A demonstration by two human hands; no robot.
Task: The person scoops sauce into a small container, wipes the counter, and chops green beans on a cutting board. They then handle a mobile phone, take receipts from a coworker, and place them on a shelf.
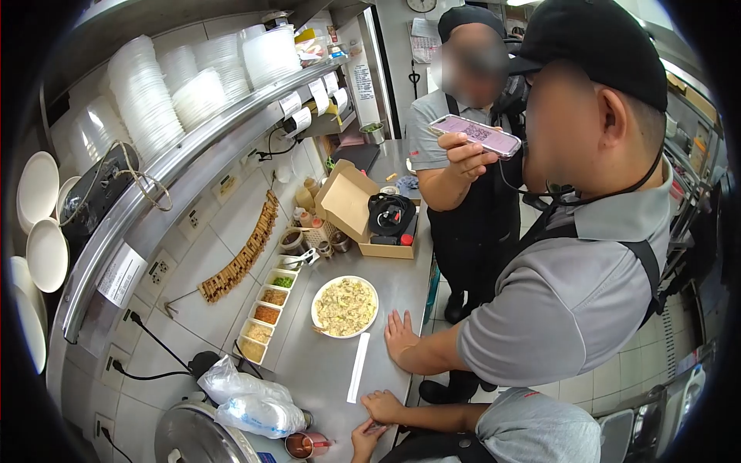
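My right hand [384, 407] rests at the counter's front edge with its fingers curled. Just below it, my left hand [366, 438] is closed too, fingertips together. Something small and pale shows between the two hands, too little to name. Nearest to them on the steel counter [309, 355] lies a long, narrow white paper strip [358, 368], like a chopstick wrapper. Beyond it stands a round white bowl [345, 307] of pale yellow food with green bits. A red mug [306, 444] stands left of my hands.
One co-worker's hand [400, 337] leans flat on the counter; another co-worker's hand [465, 157] holds up a phone [482, 136]. White containers of toppings [267, 314] line the wall. An open cardboard box [387, 251], plastic bags [261, 415] and a metal lid [197, 438] stand around.
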